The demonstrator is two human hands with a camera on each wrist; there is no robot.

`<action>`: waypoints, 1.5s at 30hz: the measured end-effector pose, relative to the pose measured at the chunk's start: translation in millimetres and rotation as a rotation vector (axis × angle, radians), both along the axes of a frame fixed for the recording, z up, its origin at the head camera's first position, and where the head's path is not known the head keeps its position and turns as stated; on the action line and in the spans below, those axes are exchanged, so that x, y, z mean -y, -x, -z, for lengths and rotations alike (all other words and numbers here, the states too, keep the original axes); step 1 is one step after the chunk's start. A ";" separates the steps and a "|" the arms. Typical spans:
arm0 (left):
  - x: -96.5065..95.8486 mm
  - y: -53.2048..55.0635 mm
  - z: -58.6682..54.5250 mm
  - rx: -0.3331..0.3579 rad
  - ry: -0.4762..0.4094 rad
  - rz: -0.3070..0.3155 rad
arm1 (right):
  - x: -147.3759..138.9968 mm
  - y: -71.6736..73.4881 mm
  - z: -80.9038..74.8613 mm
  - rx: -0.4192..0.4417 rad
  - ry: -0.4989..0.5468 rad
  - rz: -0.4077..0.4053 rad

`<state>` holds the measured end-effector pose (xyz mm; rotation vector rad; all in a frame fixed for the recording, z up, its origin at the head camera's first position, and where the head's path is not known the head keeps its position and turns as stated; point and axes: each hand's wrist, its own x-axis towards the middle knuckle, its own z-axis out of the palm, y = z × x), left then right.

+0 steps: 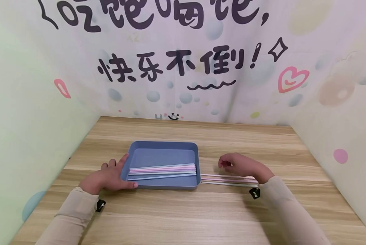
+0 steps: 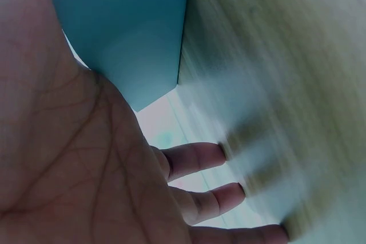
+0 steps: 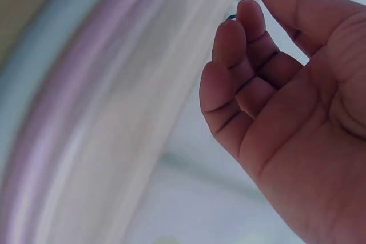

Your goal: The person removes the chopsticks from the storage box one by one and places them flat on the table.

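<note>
A blue rectangular tray [image 1: 161, 154] lies on the wooden table. My left hand [image 1: 109, 175] rests at its left end, thumb over the front left corner and fingers spread along the left side. In the left wrist view those fingers are straight, tips at the tabletop beside the tray's blue wall [image 2: 131, 32]. Inside the tray, a bundle of thin pastel sticks [image 1: 162, 169] lies lengthwise, with a blue one [image 1: 161, 177] slightly apart in front. My right hand [image 1: 241, 165] hovers over several more pastel sticks [image 1: 225, 180] right of the tray. Its fingers are loosely bent and hold nothing.
The table [image 1: 183, 214] has light wood grain. A printed backdrop [image 1: 183, 71] with large dark lettering stands behind it, and pale walls flank both sides. Each wrist wears a small black device [image 1: 254, 193] over a beige sleeve [image 1: 288, 207].
</note>
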<state>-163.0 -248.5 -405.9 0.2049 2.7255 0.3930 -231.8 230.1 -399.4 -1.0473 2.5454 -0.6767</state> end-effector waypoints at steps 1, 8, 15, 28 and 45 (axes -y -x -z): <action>-0.3 0.1 -0.3 -0.002 -0.001 0.000 | 4.0 1.1 -2.8 -0.003 0.000 -0.007; -0.3 0.3 -0.4 -0.029 -0.005 0.021 | 30.6 8.8 -22.0 -0.036 -0.016 -0.049; -0.3 1.5 -0.7 -0.031 0.000 0.023 | 53.9 13.1 -33.2 -0.056 -0.014 -0.073; 0.9 -0.6 -1.6 -0.007 -0.006 0.003 | 97.3 18.8 -47.1 -0.034 0.017 -0.107; -0.3 -1.6 -1.5 -0.017 -0.001 0.006 | 148.3 26.6 -47.8 -0.014 0.011 -0.175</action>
